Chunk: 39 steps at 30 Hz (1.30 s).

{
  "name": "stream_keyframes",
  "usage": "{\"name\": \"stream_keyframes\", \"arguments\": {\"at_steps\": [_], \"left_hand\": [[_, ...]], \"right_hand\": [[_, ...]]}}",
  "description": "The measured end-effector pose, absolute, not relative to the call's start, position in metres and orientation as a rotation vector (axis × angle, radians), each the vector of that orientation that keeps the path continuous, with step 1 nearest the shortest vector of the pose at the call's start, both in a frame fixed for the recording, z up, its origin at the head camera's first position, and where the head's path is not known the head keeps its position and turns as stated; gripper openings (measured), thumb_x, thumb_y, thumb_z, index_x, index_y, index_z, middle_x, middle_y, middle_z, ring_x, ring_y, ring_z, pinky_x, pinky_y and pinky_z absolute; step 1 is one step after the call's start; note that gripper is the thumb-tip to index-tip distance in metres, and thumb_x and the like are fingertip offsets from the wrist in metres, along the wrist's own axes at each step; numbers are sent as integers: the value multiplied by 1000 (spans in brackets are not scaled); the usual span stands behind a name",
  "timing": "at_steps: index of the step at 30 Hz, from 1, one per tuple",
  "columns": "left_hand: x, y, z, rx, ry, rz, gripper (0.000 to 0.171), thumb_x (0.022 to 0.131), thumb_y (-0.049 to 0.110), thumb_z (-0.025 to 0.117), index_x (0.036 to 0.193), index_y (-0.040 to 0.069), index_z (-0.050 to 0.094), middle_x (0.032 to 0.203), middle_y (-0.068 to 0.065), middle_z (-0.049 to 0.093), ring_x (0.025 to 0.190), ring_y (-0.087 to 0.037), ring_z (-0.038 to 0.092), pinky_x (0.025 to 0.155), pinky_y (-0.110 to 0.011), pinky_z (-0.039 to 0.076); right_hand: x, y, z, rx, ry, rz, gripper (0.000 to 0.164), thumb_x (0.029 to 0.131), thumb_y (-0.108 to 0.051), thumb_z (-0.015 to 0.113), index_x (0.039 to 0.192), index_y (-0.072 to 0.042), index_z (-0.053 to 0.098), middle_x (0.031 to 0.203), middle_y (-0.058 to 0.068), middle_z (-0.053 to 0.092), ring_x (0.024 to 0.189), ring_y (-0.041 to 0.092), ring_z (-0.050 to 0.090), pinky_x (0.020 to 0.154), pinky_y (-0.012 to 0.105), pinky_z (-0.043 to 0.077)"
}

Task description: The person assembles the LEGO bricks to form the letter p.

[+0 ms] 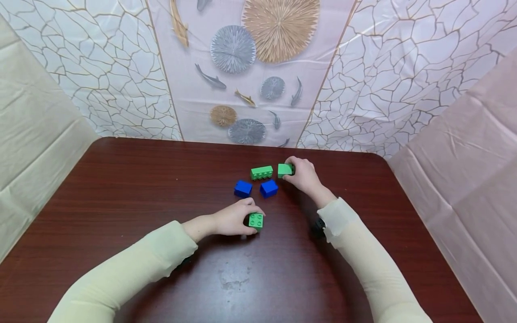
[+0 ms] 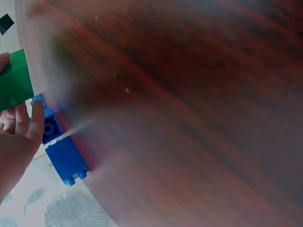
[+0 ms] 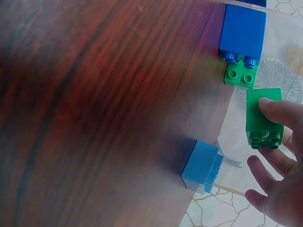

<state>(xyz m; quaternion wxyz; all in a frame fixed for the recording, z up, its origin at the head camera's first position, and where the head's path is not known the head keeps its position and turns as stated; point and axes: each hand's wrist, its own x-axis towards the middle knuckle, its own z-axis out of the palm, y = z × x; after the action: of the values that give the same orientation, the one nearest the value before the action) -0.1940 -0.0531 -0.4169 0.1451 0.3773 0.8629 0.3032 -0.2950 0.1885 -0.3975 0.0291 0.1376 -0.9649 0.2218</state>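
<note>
As both hands (image 1: 233, 219) (image 1: 304, 176) pinch studded green blocks (image 1: 256, 221) (image 1: 284, 170), the tabletop (image 1: 278, 273) gleams — grained.

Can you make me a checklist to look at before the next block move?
1. Left hand holding a studded green block: ok.
2. Right hand holding a second green block: ok.
3. Studded green block's bumps facing up: ok.
4. Those two held blocks joined together: not ok, they're apart.
5. Long green block with bumps facing up: not ok, they face the person.
6. Both grips tight enough: cannot tell.
</note>
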Motion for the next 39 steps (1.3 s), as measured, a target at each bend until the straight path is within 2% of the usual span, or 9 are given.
{"name": "stream_keyframes", "arguments": {"at_steps": [9, 39], "left_hand": [[-192, -47, -415, 1103, 2510, 866, 41, 80, 18, 72, 119, 10, 61, 97, -2, 49, 92, -13, 50, 82, -24, 45], [-192, -42, -426, 1088, 2533, 874, 42, 81, 21, 72, 120, 10, 60, 95, -2, 48, 88, -13, 47, 80, -25, 43]], "right_hand": [[-285, 192, -390, 452, -2988, 758, 34, 82, -15, 71, 111, -4, 56, 108, 15, 62, 94, 29, 52, 85, 43, 46], [-249, 186, -372, 619, -2974, 748, 35, 80, -12, 73, 111, -7, 56, 107, 12, 59, 94, 28, 54, 84, 43, 49]]}}
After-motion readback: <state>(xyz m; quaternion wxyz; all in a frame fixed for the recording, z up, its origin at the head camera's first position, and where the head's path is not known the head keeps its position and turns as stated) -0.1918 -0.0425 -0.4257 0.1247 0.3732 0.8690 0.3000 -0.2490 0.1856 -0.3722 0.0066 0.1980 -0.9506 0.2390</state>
